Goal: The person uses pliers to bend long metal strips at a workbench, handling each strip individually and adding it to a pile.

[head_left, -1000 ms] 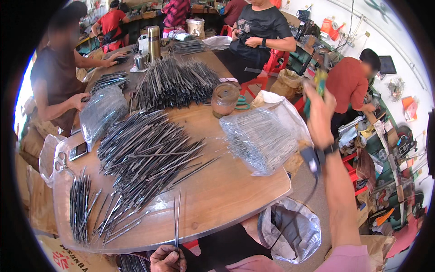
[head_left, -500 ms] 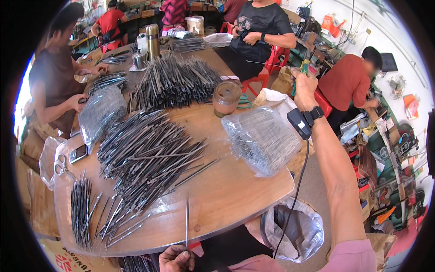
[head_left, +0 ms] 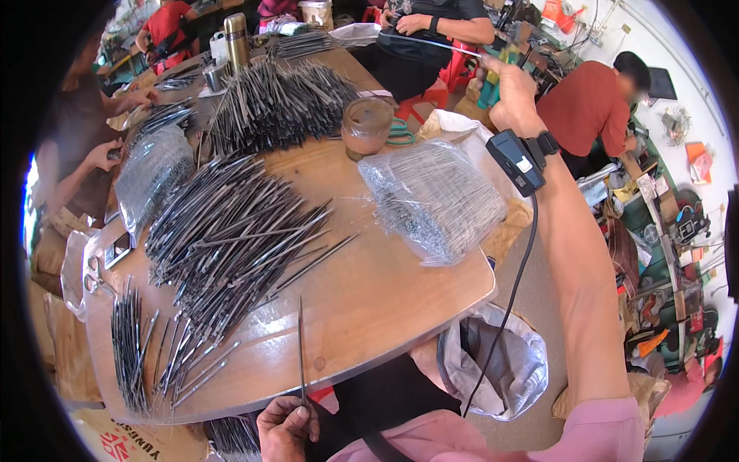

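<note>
At the near table edge, my left hand pinches one thin dark strip between thumb and fingers, its long end pointing up. It resembles the strips in the large loose pile beyond it. My right arm is stretched out to the far right. Raised there, my right hand is closed round a green-handled tool that looks like pliers, its head blurred. A thin pale wire runs leftward from the fingers of that hand. A black device with a cable is strapped at the right wrist.
A clear bag of thin wires lies near the right table edge, beside a lidded jar and green-handled scissors. Bundled strips stand behind. Below the edge hangs an open sack. Co-workers sit around.
The table and its contents have shifted left and slightly up in the picture. My right hand, with the tool and wire, appears a little higher. The left hand still pinches the strip.
</note>
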Demonstrator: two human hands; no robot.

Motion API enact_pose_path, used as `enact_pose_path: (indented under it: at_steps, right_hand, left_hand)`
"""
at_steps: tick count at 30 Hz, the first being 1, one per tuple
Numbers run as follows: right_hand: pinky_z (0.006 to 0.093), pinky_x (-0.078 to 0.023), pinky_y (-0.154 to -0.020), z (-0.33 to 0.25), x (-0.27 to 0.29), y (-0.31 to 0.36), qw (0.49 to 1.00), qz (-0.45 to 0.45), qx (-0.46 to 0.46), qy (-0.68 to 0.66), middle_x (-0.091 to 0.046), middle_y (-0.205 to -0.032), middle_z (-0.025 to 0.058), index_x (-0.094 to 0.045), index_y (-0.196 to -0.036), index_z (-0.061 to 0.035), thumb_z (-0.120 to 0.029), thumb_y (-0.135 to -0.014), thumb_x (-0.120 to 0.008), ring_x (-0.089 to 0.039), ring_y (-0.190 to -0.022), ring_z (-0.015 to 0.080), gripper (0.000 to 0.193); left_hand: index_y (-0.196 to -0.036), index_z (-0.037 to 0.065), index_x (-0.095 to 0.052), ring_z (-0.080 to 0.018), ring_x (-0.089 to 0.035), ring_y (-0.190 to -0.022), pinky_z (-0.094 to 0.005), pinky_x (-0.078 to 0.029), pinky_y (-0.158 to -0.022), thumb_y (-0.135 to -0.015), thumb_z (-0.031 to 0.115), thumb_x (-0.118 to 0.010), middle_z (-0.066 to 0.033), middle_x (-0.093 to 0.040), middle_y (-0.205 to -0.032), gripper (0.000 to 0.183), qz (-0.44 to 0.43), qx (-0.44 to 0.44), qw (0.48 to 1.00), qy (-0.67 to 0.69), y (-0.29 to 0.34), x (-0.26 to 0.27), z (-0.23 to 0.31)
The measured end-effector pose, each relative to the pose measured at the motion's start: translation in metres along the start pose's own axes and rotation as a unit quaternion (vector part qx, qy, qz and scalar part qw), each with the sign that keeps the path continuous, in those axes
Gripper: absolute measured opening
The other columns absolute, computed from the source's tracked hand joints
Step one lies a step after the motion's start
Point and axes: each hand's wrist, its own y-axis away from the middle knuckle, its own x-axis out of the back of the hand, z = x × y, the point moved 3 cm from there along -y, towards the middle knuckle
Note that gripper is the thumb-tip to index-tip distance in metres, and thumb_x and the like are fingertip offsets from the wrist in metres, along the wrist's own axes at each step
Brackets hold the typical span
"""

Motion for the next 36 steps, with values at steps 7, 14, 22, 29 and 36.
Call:
enact_pose_path:
  at_steps: [7,14,22,29,36]
  right_hand:
    - [0.0268,-0.045,-0.053,-0.027,-0.047,0.083,0.972,-0.002,-0.164,-0.170,-0.062,-0.072,0.0050,-0.066,-0.087,-0.0012,-0.012,-0.082,-0.070,-0.057,-0.059,0.0136,0.012]
    - [0.0260,-0.045,-0.063,-0.064,-0.069,0.188,0.919,-0.198,-0.258,-0.225,-0.061,-0.075,0.0033,-0.065,-0.094,-0.0009,-0.014,-0.085,-0.069,-0.058,-0.069,0.0121,0.016]
    - [0.0267,-0.047,-0.070,-0.067,-0.043,0.313,0.888,-0.232,-0.341,-0.203,-0.064,-0.092,0.0086,-0.068,-0.094,0.0032,-0.012,-0.084,-0.068,-0.059,-0.077,0.0139,0.018]
    - [0.0303,-0.047,-0.070,-0.072,-0.007,0.317,0.913,-0.229,-0.233,-0.246,-0.055,-0.105,0.0166,-0.065,-0.093,0.0070,-0.011,-0.084,-0.068,-0.057,-0.082,0.0191,0.020]
    - [0.0283,-0.044,-0.073,-0.054,-0.004,0.319,0.941,-0.281,-0.158,-0.108,-0.059,-0.100,0.0159,-0.068,-0.088,0.0046,-0.016,-0.082,-0.073,-0.055,-0.082,0.0172,0.022]
  left_hand:
    - [-0.098,0.002,-0.063,-0.0154,-0.055,-0.056,-0.0245,-0.043,-0.050,-0.090,-0.001,-0.055,-0.0071,-0.062,-0.077,0.011,0.012,0.022,1.000,0.018,0.024,0.000,-0.003]
    - [-0.103,0.004,-0.061,-0.0156,-0.051,-0.053,-0.0254,-0.041,-0.046,-0.083,-0.005,-0.056,-0.0077,-0.060,-0.076,0.023,0.013,-0.085,0.995,0.048,0.028,-0.008,0.017]
    - [-0.130,0.000,-0.048,-0.0185,-0.048,-0.048,-0.0279,-0.041,-0.038,-0.079,0.005,-0.067,-0.0067,-0.048,-0.068,0.054,-0.078,-0.100,0.936,0.329,0.024,0.010,0.025]
    - [-0.104,0.000,-0.061,-0.0179,-0.050,-0.049,-0.0270,-0.039,-0.037,-0.076,0.009,-0.074,-0.0121,-0.056,-0.076,0.032,-0.070,-0.017,0.972,0.224,0.007,-0.018,0.025]
    - [-0.096,-0.004,-0.065,-0.0124,-0.053,-0.049,-0.0226,-0.040,-0.043,-0.081,-0.002,-0.071,-0.0134,-0.066,-0.074,0.016,-0.004,-0.041,0.998,0.046,0.007,-0.018,0.008]
